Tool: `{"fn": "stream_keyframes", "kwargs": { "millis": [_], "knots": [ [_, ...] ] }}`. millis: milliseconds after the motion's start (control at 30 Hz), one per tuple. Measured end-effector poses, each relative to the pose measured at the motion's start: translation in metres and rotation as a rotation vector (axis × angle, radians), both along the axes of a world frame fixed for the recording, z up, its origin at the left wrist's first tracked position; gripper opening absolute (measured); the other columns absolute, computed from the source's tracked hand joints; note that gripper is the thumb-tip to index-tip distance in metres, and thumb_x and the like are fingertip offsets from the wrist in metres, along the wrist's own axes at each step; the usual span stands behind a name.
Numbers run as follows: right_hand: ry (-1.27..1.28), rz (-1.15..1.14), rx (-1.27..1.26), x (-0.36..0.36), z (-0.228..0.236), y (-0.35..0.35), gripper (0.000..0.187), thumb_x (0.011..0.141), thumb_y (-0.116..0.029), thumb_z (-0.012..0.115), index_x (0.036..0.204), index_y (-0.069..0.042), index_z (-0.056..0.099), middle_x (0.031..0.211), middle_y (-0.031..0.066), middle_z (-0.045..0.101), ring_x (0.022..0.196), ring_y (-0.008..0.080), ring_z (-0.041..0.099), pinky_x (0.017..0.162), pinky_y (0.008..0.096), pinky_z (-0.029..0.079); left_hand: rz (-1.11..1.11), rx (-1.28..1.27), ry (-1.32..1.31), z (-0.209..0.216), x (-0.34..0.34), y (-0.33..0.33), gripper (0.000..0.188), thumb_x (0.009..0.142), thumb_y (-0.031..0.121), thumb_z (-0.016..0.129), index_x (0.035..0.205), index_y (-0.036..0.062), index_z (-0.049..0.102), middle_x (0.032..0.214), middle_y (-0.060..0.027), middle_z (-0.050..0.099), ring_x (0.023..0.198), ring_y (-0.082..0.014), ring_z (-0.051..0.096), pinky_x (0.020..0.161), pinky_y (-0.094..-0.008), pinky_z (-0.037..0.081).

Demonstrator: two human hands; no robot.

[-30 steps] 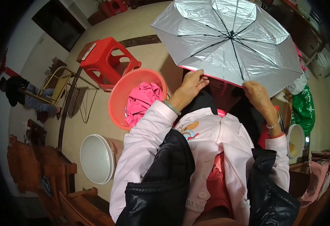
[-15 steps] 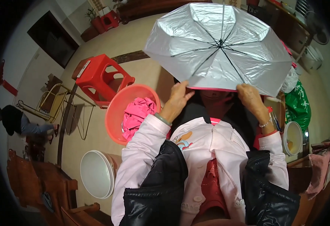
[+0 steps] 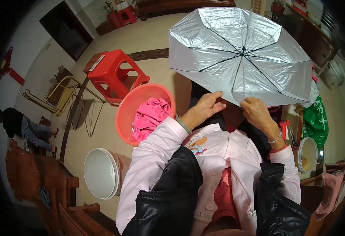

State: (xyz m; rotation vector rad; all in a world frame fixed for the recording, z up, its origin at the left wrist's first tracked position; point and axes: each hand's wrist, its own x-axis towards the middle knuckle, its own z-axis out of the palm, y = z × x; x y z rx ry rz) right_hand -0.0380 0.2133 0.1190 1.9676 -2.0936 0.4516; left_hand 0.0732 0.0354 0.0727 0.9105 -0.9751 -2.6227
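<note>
A spread umbrella point(image 3: 216, 35) with a silver lining and thin dark ribs lies with its inside toward me, its shaft pointing away. My right hand point(image 3: 257, 113) pinches the near rim of the canopy between thumb and fingers. Just left of it, my left hand point(image 3: 204, 111) is at the same rim, thumb and fingers apart, its upper fingertip against the silver fabric. Whether that hand grips any cloth does not show. The canopy hides most of what lies beyond and beneath it.
Left of me stand a coral basin point(image 3: 123, 114) with bright pink fabric point(image 3: 153, 116), a red plastic stool point(image 3: 113, 70) and a white bucket point(image 3: 99, 173). To my right are a green bag point(image 3: 316, 118) and another bucket point(image 3: 308, 155). A person point(image 3: 19, 126) sits far left near a metal-framed rack point(image 3: 58, 98).
My hands have come closer together along the rim, the left one moving right and loosening its grip. The umbrella sits further right in view and has turned slightly.
</note>
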Motion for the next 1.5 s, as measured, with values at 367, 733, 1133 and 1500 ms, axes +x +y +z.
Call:
{"fn": "stream_keyframes", "kwargs": {
  "millis": [367,733,1133,1500],
  "knots": [
    [0.272,-0.716,0.248,-0.073,0.021,0.093,0.011,0.074,-0.017,0.054,0.08,-0.007,0.054,0.079,0.0118,0.056,0.081,0.0306,0.054,0.069,0.0409,0.041,0.183,-0.358,0.253,0.05,0.023,-0.049,0.011,0.077,0.012,0.061,0.082,0.0042,0.055,0.065,-0.0005,0.049,0.053,-0.0076,0.047,0.044,-0.0185,0.041],
    [-0.143,-0.016,-0.014,0.019,0.023,0.0,0.022,0.072,-0.011,0.062,0.09,-0.001,0.054,0.079,0.0127,0.054,0.08,0.0319,0.052,0.07,0.0392,0.041,0.612,-0.212,0.062,-0.012,0.023,-0.132,0.024,0.08,0.021,0.059,0.091,0.0027,0.049,0.087,-0.0077,0.049,0.078,-0.0211,0.052,0.073,-0.0413,0.051],
    [0.034,-0.26,0.253,-0.03,0.001,0.034,0.008,0.072,-0.003,0.05,0.08,-0.004,0.05,0.074,0.0141,0.054,0.072,0.0333,0.055,0.061,0.0406,0.043,0.536,-0.221,0.107,-0.011,0.023,-0.128,0.024,0.078,0.014,0.059,0.093,-0.0026,0.053,0.078,-0.0066,0.051,0.075,-0.021,0.053,0.076,-0.0404,0.049],
    [0.0,-0.19,0.16,-0.019,-0.012,0.009,0.009,0.076,-0.01,0.056,0.08,-0.004,0.05,0.075,0.0117,0.054,0.071,0.0307,0.055,0.059,0.0397,0.044,0.078,-0.267,0.082,-0.004,0.015,-0.096,0.013,0.079,0.01,0.062,0.082,-0.0013,0.056,0.072,-0.007,0.056,0.065,-0.0163,0.056,0.058,-0.0276,0.053]
  ]
}}
